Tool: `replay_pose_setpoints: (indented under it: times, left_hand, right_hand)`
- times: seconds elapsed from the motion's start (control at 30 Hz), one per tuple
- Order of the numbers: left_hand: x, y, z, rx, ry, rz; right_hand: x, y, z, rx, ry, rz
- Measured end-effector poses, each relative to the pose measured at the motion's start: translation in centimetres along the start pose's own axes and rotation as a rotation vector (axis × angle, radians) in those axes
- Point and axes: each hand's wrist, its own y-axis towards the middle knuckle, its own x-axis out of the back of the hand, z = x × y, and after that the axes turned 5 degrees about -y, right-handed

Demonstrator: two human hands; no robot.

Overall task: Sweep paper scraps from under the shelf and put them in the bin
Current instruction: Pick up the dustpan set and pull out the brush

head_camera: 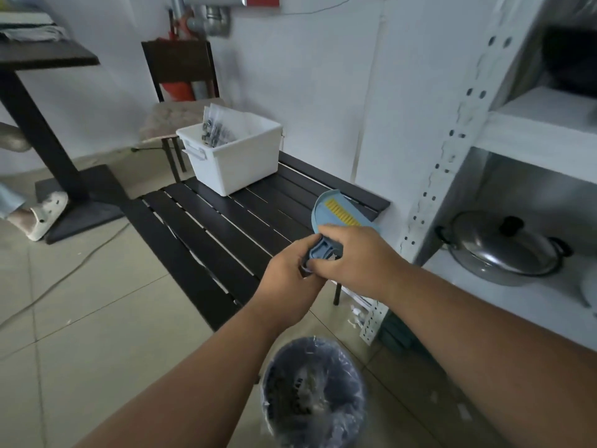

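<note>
A light blue dustpan (332, 208) with a yellow comb strip hangs above the right end of a black slatted bench (226, 221). Both hands meet at its blue handle (318, 252). My left hand (292, 270) grips the handle's lower end. My right hand (352, 253) curls over the handle from above. A round bin (315, 392) lined with a clear bag stands on the floor directly below my arms. A few white paper scraps (355, 313) lie on the tiles by the foot of the white metal shelf (452, 150). Whether a brush is clipped to the handle is hidden.
A white plastic tub (235, 156) of small packets sits on the bench's far end. On the shelf's low board rests a lidded steel pot (504, 247). A chair (181, 92) stands at the back wall, a black table post (42, 137) at left, beside another person's sandalled foot (42, 215).
</note>
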Motion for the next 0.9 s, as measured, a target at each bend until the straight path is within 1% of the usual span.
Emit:
replay_pose_setpoints:
  times: [0.07, 0.17, 0.27, 0.37, 0.47, 0.53, 0.6, 0.7, 0.83, 0.9]
  left_hand:
    - [-0.3, -1.9, -1.0, -0.012, -0.011, -0.001]
    - [-0.5, -4.4, -2.5, -0.037, -0.017, -0.022]
    - [-0.6, -6.7, -3.8, -0.051, 0.043, -0.04]
    - [-0.6, -9.2, -4.4, -0.05, 0.045, -0.029]
    - [-0.5, -10.8, -5.1, -0.078, 0.028, 0.003]
    - [-0.8, -11.4, -5.6, -0.072, 0.021, 0.004]
    - [-1.5, -11.8, -5.7, -0.062, 0.018, 0.001]
    - [-2.2, -12.5, -5.3, -0.048, 0.089, -0.026]
    - [-1.5, -13.2, -4.4, -0.016, 0.184, -0.065]
    - [-0.8, -12.6, -4.2, -0.062, 0.233, -0.045]
  right_hand:
    - [0.6, -2.1, 1.1, -0.014, -0.045, -0.008]
    - [1.2, -4.9, 2.9, -0.066, -0.035, -0.072]
    - [1.2, -7.9, 4.8, -0.114, -0.016, -0.107]
    - [1.0, -10.4, 6.1, -0.123, -0.003, -0.125]
    - [1.1, -13.0, 6.7, -0.123, 0.018, -0.181]
    - [1.2, -14.9, 6.4, -0.135, 0.086, -0.225]
    - [1.4, -16.6, 5.7, -0.15, 0.196, -0.195]
    - [1.4, -18.0, 3.9, -0.16, 0.33, -0.168]
    - [0.9, -17.4, 1.4, -0.149, 0.222, -0.223]
    - [0.3, -16.4, -0.1, -0.15, 0.191, -0.208]
